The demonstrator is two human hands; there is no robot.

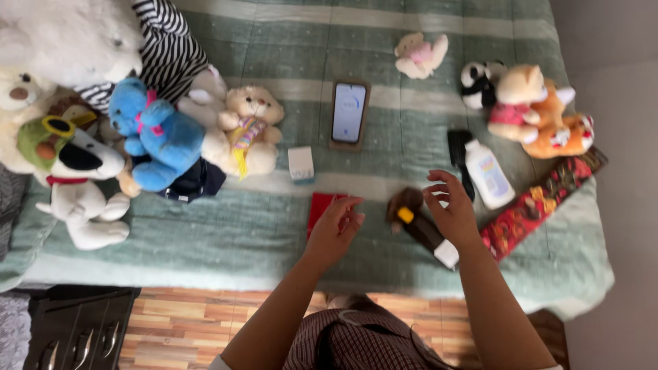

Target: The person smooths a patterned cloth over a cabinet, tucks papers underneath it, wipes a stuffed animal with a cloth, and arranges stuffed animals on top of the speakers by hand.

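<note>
My left hand point(336, 229) hovers with loosely curled fingers over a flat red packet point(319, 205) on the green striped bedspread point(288, 62), holding nothing. My right hand point(449, 209) is spread open above a small dark brown plush toy with a yellow patch point(415, 220), not gripping it. A white bottle point(488, 173) and a black comb point(458, 149) lie just beyond my right hand.
A phone on a wooden stand point(349, 114) and a small white box point(300, 164) sit at mid-bed. Plush toys crowd the left, among them a blue bear point(159, 133), a beige bear point(250, 127) and a white dog point(79, 178). More toys point(528, 103) and a red patterned box point(541, 202) lie right.
</note>
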